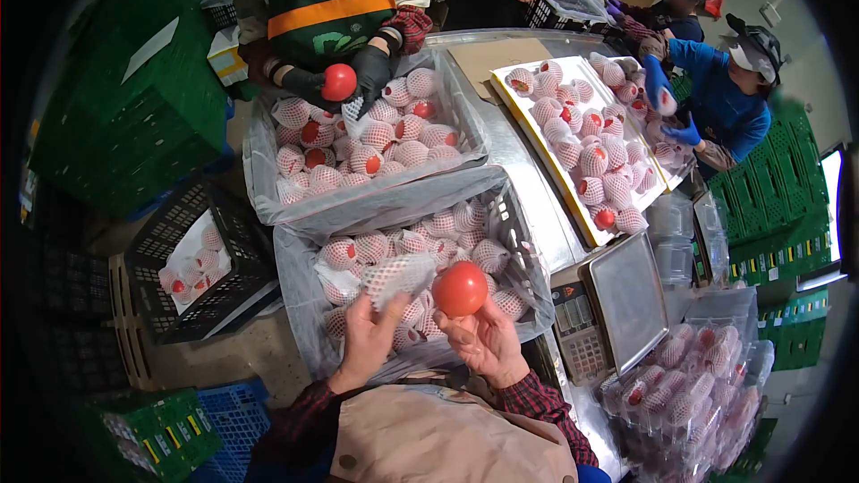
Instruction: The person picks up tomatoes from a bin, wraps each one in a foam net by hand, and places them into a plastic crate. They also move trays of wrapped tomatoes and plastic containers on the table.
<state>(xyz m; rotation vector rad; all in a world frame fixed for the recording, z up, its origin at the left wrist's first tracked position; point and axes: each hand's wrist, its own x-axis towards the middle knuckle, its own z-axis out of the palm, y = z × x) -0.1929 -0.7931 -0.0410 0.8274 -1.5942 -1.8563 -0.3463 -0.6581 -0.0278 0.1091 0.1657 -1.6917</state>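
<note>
My left hand (367,338) pinches a white foam net sleeve (399,275) between thumb and fingers. A bare red tomato (460,288) rests in the fingertips of my right hand (488,340), just right of the sleeve and apart from it. Both hands are above the near plastic-lined crate (300,300), which is full of tomatoes in foam nets (367,247). Whether the pinched sleeve is empty cannot be told for sure, but it looks flat.
Opposite, a person in black gloves holds a tomato (339,82) over another lined crate (358,201). To the right are a tray of netted tomatoes (595,161), a scale (626,300) and stacked clear packs (689,385). A black crate (170,313) stands left. Other people work behind.
</note>
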